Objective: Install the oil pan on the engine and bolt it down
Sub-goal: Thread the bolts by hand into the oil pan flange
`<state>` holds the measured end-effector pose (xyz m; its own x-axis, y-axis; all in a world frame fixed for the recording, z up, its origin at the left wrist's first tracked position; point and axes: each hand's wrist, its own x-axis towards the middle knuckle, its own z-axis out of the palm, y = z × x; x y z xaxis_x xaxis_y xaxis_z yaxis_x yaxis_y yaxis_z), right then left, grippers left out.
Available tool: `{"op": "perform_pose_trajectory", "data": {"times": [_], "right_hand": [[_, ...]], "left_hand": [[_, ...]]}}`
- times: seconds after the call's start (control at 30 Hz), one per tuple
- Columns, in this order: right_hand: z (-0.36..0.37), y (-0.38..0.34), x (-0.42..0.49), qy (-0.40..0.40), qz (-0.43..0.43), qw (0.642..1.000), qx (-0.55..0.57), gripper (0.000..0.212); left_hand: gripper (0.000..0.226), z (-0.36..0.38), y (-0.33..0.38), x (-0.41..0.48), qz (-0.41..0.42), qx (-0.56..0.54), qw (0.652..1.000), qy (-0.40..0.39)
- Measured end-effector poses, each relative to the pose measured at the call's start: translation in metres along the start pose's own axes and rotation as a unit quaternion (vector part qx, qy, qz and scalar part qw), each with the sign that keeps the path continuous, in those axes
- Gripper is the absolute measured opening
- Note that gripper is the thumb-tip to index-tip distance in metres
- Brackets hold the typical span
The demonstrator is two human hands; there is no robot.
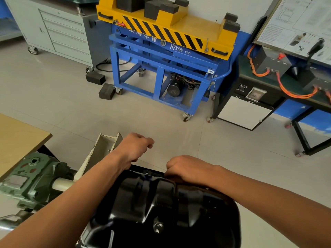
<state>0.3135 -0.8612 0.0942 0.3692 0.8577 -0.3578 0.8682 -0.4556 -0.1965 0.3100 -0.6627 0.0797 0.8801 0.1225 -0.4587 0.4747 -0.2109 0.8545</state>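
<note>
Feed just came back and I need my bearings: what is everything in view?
oil pan: one, glossy black, bottom centre
gear housing: one, green, lower left
channel bracket: one, cream, beside left forearm
tabletop: one, tan, left edge
lift cart: one, blue and yellow, top centre
floor blocks: two, black, left of cart
drawer cabinet: one, grey, top left
bench: one, black, right
hands: two, bare, left hand and right hand curled at pan's far rim

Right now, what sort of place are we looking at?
Most likely a car-repair workshop or training shop: a black oil pan up front, a blue and yellow lift table on wheels, a grey tool cabinet with drawers, and a bench wired with orange cables.
</note>
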Motion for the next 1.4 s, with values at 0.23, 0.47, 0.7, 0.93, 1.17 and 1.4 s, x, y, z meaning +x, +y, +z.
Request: {"op": "perform_pose_trajectory", "data": {"times": [0.23,0.47,0.7,0.93,1.17,1.4], "right_hand": [[-0.003,-0.002,0.002,-0.014,-0.011,1.0,-0.001,0.018],[-0.005,-0.006,0.006,-0.026,0.01,0.999,-0.038,0.019],[-0.006,-0.007,0.008,-0.031,0.03,0.998,-0.056,0.02],[-0.007,-0.008,0.004,-0.007,0.012,1.0,-0.027,0.022],[-0.006,-0.005,0.006,-0.023,-0.014,1.0,-0.012,0.015],[-0.007,-0.007,0.01,-0.026,-0.016,0.999,-0.041,0.017]], "left_hand": [[0.019,0.0,-0.002,0.002,0.008,0.0,1.0,0.001],[0.018,0.0,-0.003,0.004,0.009,0.003,1.0,0.0],[0.018,-0.001,-0.003,0.003,0.01,0.006,1.0,-0.005],[0.017,-0.001,-0.002,0.002,0.009,0.005,1.0,-0.001],[0.018,-0.001,-0.002,0.002,0.005,0.0,1.0,-0.001],[0.019,-0.001,-0.001,0.002,0.003,-0.002,1.0,-0.001]]}}
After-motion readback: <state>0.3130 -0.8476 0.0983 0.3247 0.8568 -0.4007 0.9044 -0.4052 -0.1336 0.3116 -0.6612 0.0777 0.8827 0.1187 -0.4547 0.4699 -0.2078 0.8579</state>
